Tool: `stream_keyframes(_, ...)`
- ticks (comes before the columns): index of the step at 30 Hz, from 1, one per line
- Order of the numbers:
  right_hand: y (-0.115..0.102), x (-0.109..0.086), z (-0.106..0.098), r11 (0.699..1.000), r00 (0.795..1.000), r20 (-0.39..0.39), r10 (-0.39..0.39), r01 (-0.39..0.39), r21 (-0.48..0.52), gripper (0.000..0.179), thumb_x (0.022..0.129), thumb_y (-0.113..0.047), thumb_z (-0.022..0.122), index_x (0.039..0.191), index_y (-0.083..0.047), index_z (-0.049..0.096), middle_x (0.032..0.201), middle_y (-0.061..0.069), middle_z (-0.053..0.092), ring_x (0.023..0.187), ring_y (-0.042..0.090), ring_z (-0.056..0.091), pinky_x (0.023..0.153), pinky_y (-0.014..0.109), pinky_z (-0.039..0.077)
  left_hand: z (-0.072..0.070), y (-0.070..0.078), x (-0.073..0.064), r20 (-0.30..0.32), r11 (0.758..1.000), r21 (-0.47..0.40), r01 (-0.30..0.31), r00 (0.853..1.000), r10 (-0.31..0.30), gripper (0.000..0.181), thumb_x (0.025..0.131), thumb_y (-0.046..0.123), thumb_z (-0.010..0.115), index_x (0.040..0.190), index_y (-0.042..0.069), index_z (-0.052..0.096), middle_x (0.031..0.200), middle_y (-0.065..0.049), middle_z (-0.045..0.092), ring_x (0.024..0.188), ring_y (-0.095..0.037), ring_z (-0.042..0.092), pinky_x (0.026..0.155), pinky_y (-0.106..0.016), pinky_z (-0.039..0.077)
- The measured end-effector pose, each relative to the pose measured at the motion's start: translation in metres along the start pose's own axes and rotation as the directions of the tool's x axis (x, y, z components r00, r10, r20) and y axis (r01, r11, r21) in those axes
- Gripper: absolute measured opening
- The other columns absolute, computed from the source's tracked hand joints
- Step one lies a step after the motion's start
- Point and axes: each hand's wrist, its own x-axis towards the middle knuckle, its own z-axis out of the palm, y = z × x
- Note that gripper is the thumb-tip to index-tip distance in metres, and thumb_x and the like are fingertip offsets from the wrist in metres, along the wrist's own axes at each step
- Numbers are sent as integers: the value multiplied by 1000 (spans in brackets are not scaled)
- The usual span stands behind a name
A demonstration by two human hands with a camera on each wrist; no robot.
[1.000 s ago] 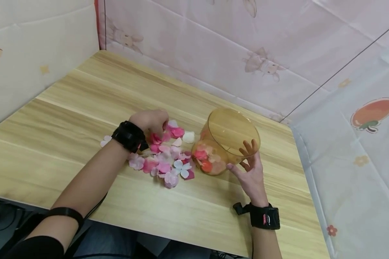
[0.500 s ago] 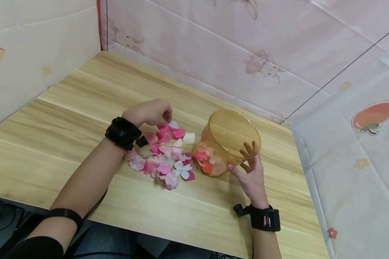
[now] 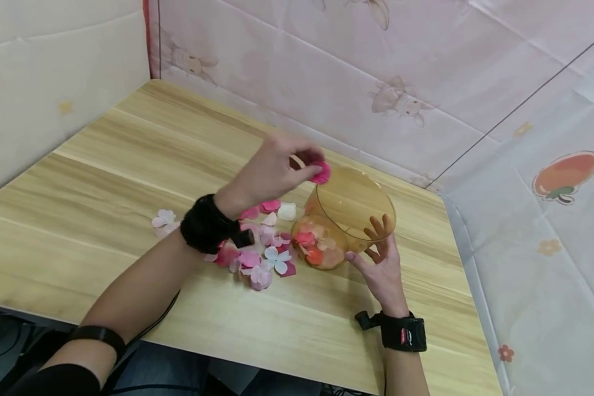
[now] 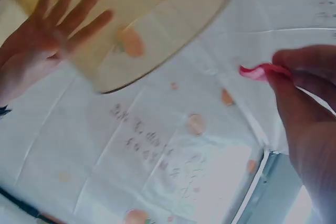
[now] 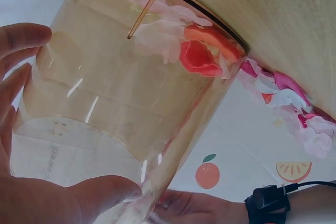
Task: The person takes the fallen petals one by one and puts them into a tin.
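Note:
Between thumb and fingertips, my left hand (image 3: 277, 170) pinches a bright pink artificial petal (image 3: 320, 172). It hovers just left of the mouth of a clear amber cylindrical container (image 3: 337, 223). The same petal (image 4: 257, 73) shows edge-on and slightly curled in the left wrist view. My right hand (image 3: 383, 275) grips the container near its rim, thumb on one side and fingers spread round the other. Several pink, red and pale petals (image 3: 309, 242) lie inside at the bottom, visible through the wall in the right wrist view too.
A loose pile of pink, white and lilac petals (image 3: 249, 257) lies on the wooden table (image 3: 104, 165), left of the container and partly behind my left wrist. Pale petals (image 3: 164, 219) sit apart farther left. Printed fabric walls (image 3: 287, 82) border the table's back and sides.
My left hand has risen from the far side of the petal pile and moved right to the container's mouth, carrying a bright pink petal. The right hand and container have stayed in place.

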Motion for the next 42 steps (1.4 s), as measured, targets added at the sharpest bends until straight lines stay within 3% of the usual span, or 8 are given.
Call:
stream_keyframes(7,5,-1,8,1000,1000,9,-11,10,21,107,86,1,78,164,-39,16,168,-3,34,150,38,40,114,57,40,40,3,-3,54,993,-23,-117,992,118,5,95,6,72,99,4,75,92,-5,76,87,-13,70,80,-24,58)
stream_keyframes(16,3,3,7,1000,1000,3,-19,19,23,106,86,1,78,164,-36,17,168,0,34,150,35,41,114,59,40,47,-1,-4,240,984,118,-132,966,101,11,96,9,72,106,6,75,103,-5,75,97,-17,70,90,-27,58)
stream_keyframes(23,2,5,6,999,1000,1,-13,13,40,107,85,3,78,164,-36,18,168,-1,35,150,37,40,115,58,39,25,-3,1,250,985,152,-87,967,47,14,99,16,69,110,8,75,108,-5,76,100,-18,70,92,-32,57)
stream_keyframes(26,1,5,6,999,1000,3,-19,19,32,108,85,-1,80,165,-35,17,168,-3,34,150,35,41,115,57,40,5,-12,4,227,983,185,10,972,-53,16,101,18,68,110,7,74,106,-7,75,98,-18,68,91,-34,56)
stream_keyframes(29,0,6,5,1000,1000,0,-17,17,17,108,84,-3,81,165,-36,17,168,-5,34,149,28,43,114,54,41,-15,-26,5,240,959,254,126,952,-188,15,100,19,68,108,7,73,104,-8,73,97,-21,67,89,-35,56)
stream_keyframes(34,-1,5,3,1000,1000,-5,-7,7,0,109,84,-3,82,164,-37,17,168,-6,34,147,22,44,113,51,42,-34,-53,-1,354,885,391,252,847,-397,15,99,15,68,107,4,72,104,-13,70,93,-25,63,83,-38,56)
stream_keyframes(39,-1,3,1,1000,1000,-9,0,0,-9,108,84,-3,82,165,-36,17,168,-6,34,148,23,44,112,46,43,-37,-72,-10,470,795,478,374,655,-591,19,95,10,69,112,1,70,103,-13,67,83,-23,57,72,-34,51)
stream_keyframes(42,-1,2,-1,1000,1000,-11,5,-5,-4,108,84,-3,82,164,-36,17,168,-7,35,148,23,44,111,40,44,-38,-79,-14,487,737,531,418,562,-669,20,90,8,72,109,3,69,97,-9,62,77,-20,51,65,-30,43)
